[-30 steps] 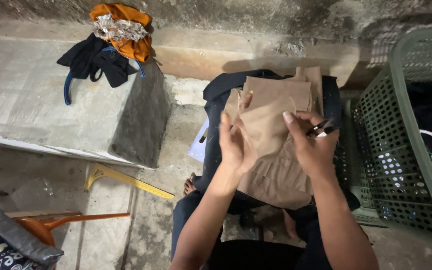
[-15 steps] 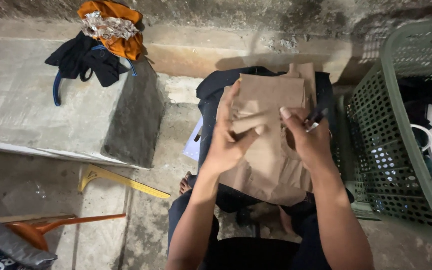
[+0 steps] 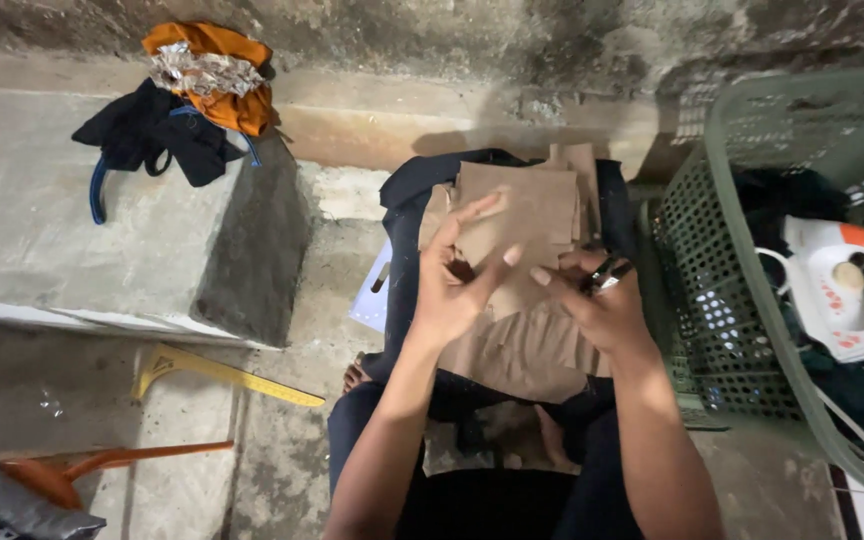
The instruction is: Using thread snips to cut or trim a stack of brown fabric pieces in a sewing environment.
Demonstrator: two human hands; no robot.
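Brown cloth pieces [image 3: 522, 250] lie in a flat pile on the person's lap, on top of a dark blue cloth [image 3: 407, 210] that is spread over the knees. The left hand [image 3: 457, 275] is open, with its fingers spread and pointing up, and it rests on the top brown piece without closing on it. The right hand [image 3: 597, 300] is just beside it, also lying on the brown pile. Its fingers are partly curled around a small dark and shiny tool [image 3: 604, 274] (it is too small to tell what kind of tool it is). The two hands are close together, and their fingertips almost meet.

On the right stands a green plastic basket [image 3: 742, 290] with many little holes in its wall. Inside it lies a white and orange iron [image 3: 847, 290] on some dark clothes. The basket is right next to the person's right knee.

On the left is a gray concrete step [image 3: 72, 250]. A black cloth [image 3: 157, 135] with a blue strap lies on it, and an orange cloth [image 3: 217, 85] with something silver and crinkly on top sits touching the black one. Down on the floor lies a yellow ruler [image 3: 222, 372], and near it, by the bottom corner, is an orange plastic thing [image 3: 82, 470]. A white sheet of paper [image 3: 374, 295] peeks out from under the dark blue cloth.
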